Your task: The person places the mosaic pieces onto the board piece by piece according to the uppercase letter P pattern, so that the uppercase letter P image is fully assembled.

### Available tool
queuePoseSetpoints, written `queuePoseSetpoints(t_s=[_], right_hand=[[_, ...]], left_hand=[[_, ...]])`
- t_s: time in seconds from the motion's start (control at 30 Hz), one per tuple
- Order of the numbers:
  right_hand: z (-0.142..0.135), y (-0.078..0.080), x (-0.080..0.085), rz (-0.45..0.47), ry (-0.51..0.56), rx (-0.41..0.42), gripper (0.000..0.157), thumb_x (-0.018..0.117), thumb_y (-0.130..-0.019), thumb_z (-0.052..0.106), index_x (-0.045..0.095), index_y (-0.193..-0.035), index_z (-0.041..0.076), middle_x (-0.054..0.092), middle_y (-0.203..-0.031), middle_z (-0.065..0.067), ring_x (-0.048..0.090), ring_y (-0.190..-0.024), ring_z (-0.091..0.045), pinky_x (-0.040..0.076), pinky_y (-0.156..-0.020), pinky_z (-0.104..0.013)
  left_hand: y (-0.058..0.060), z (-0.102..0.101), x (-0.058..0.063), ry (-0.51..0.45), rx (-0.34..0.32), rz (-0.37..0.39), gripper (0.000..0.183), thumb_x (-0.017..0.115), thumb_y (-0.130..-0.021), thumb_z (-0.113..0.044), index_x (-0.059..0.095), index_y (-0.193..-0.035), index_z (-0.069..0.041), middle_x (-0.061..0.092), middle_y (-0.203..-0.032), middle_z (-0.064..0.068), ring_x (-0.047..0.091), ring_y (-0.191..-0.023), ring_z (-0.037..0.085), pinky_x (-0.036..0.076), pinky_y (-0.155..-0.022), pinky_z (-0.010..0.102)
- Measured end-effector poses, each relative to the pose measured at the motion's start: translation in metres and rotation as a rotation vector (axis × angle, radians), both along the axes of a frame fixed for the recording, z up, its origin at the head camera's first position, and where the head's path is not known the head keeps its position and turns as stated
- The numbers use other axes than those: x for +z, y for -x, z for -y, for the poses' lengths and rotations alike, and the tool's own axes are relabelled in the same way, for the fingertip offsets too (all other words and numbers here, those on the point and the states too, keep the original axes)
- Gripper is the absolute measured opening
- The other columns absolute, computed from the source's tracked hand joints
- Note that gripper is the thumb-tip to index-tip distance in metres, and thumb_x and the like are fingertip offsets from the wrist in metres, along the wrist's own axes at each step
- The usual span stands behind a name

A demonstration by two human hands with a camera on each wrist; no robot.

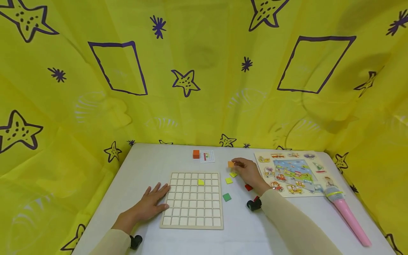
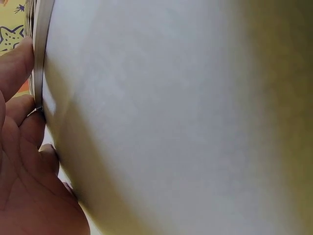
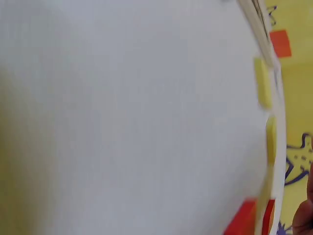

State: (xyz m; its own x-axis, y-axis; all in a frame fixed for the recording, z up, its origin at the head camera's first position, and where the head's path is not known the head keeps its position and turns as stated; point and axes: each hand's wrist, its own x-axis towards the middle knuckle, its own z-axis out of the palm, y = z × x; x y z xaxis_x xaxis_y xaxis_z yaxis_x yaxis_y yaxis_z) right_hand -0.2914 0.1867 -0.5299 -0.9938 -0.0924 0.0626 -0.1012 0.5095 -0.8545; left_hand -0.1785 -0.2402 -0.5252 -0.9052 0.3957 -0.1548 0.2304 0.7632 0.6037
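Observation:
A pale wooden grid board lies flat on the table, with one yellow piece in an upper cell. My left hand rests beside it, fingers spread and touching its left edge; the left wrist view shows fingertips against that edge. Beyond the board's right side, my right hand pinches an orange tile between thumb and fingers. Close below that hand lie yellow tiles, a green tile and a red tile. Only a sliver of the right hand shows in the right wrist view.
An orange-red block stands behind the board beside a small printed grid card. At the right lies a wooden picture puzzle board with a picture sheet on it, and a pink toy microphone. A yellow curtain encloses the table.

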Motion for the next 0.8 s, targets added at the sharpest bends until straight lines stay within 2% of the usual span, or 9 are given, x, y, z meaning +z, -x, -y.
queuePoseSetpoints(t_s=[0.2,0.4,0.8], right_hand=[[0.018,-0.008,0.003,0.012,0.158,-0.059,0.027,0.074,-0.098,0.004,0.075,-0.125,0.006,0.074,-0.11,-0.013,0.066,-0.097,-0.018,0.055,-0.076,-0.016],[0.035,-0.018,0.005,0.003,0.265,-0.045,0.028,0.074,-0.096,-0.001,0.075,-0.123,0.005,0.072,-0.106,-0.013,0.064,-0.093,-0.016,0.055,-0.073,-0.015],[0.079,-0.035,0.006,0.007,0.302,-0.007,0.025,0.075,-0.095,-0.001,0.077,-0.119,0.008,0.072,-0.102,-0.007,0.063,-0.092,-0.017,0.055,-0.074,-0.017]], left_hand=[[0.0,0.001,-0.001,-0.006,-0.014,-0.012,0.075,0.069,-0.103,-0.03,0.035,-0.164,-0.003,0.031,-0.171,0.018,0.01,-0.162,0.047,-0.005,-0.129,0.066],[0.0,0.002,-0.001,-0.007,-0.007,-0.003,0.075,0.069,-0.103,-0.031,0.035,-0.164,-0.005,0.031,-0.172,0.016,0.009,-0.162,0.045,-0.006,-0.13,0.065],[0.001,0.002,0.0,-0.001,-0.019,0.004,0.075,0.068,-0.103,-0.032,0.034,-0.165,-0.006,0.03,-0.172,0.016,0.008,-0.163,0.046,-0.006,-0.129,0.065]])
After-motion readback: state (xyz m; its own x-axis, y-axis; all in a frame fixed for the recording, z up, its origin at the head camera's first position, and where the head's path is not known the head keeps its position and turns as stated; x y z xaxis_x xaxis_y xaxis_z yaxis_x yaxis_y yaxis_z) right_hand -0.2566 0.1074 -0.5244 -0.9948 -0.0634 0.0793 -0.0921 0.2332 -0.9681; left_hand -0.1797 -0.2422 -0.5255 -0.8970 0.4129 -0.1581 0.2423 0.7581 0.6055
